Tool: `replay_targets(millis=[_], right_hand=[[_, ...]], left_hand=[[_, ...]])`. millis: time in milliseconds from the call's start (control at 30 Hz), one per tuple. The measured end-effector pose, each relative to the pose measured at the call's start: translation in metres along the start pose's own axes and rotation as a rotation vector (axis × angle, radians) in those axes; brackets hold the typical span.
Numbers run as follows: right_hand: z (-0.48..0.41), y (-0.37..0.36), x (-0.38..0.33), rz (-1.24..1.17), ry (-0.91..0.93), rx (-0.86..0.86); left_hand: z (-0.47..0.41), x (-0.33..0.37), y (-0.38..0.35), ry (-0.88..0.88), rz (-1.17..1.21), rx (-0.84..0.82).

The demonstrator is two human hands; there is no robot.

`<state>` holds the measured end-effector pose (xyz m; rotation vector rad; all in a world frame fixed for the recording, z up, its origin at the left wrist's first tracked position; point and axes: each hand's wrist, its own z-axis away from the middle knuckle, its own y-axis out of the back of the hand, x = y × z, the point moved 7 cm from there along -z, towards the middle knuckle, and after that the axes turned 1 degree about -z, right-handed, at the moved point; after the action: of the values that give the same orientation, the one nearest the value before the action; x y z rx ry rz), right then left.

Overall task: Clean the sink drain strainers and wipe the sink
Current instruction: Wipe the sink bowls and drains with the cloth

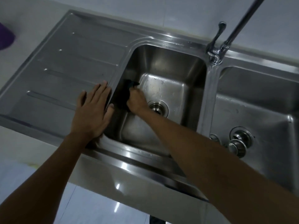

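Note:
A stainless steel sink has two bowls; the left bowl is deep. My right hand is down inside it, shut on a dark cloth pressed against the bowl's left wall. Just right of that hand is the round drain with its strainer seated. My left hand lies flat and open on the drainboard, fingertips at the bowl's left rim. In the right bowl a second drain shows, with a loose metal strainer lying beside it.
A chrome faucet with a lever and long spout rises between the bowls at the back. A purple object sits at the far left edge on the white counter. The sink's steel front edge is below my arms, with glossy floor tiles beneath.

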<state>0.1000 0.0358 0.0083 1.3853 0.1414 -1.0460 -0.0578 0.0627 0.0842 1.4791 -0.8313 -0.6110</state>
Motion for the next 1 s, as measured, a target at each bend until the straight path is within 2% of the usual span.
replay_targets(millis=[167,233,367,500,567,767,933,1000], right_hand=[[-0.038,-0.008,0.044,0.764,0.244,-0.116],[-0.048,-0.002,0.058,0.909,0.248,-0.085],[-0.049,0.031,0.096,0.877,0.025,-0.050],[-0.017,0.064,0.148,1.087,-0.160,-0.239],[-0.005,0.080,0.151,1.174,-0.203,-0.311],[0.030,0.072,0.130,1.388,-0.151,-0.555],[0.081,0.051,0.122,1.311,0.027,-0.713],[0.102,0.043,0.119,1.260,0.055,-0.848]], left_hand=[[-0.001,0.000,-0.006,-0.007,0.004,0.007],[-0.005,-0.004,-0.007,-0.012,0.014,0.002],[0.000,-0.013,-0.010,-0.032,-0.012,0.008],[0.007,-0.017,-0.014,-0.020,-0.025,-0.015],[0.004,-0.017,-0.013,-0.021,-0.026,-0.015],[-0.002,-0.015,-0.009,-0.028,-0.032,0.013],[-0.003,-0.016,-0.011,-0.034,-0.036,0.009],[-0.001,-0.017,-0.013,-0.028,-0.037,0.008]])
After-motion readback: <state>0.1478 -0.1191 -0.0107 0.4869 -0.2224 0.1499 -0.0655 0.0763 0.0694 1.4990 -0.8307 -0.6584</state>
